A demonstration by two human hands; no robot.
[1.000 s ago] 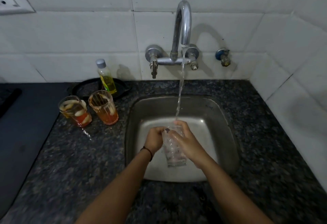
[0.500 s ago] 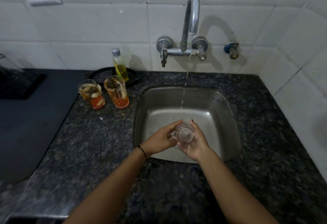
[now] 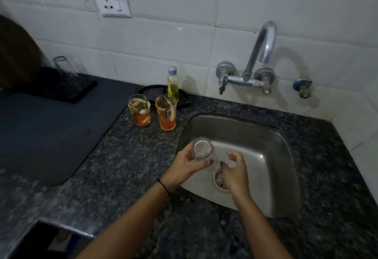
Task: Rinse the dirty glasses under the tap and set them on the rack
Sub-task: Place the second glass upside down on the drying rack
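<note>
My left hand (image 3: 187, 163) grips a clear glass (image 3: 201, 150) over the sink (image 3: 266, 136) (left edge). My right hand (image 3: 233, 171), at its three o'clock, hangs spread, holding nothing.

**Clear glass held at the sink's left edge**

The left hand (image 3: 187, 163) grips a clear glass (image 3: 201, 150) over the left rim of the steel sink (image 3: 266, 156), its round end turned toward the camera; the right hand (image 3: 233, 171) hovers with loose fingers over the sink's drain, apart from the glass; two dirty glasses (image 3: 152, 112) with orange residue stand on the granite counter (image 3: 122, 166) left of the sink; a small oil bottle (image 3: 172, 85) stands behind them; the tap (image 3: 259, 58) rises from the wall behind the sink; far left of the sink, an upturned glass (image 3: 66, 70) sits on a dark rack (image 3: 67, 91).
</note>
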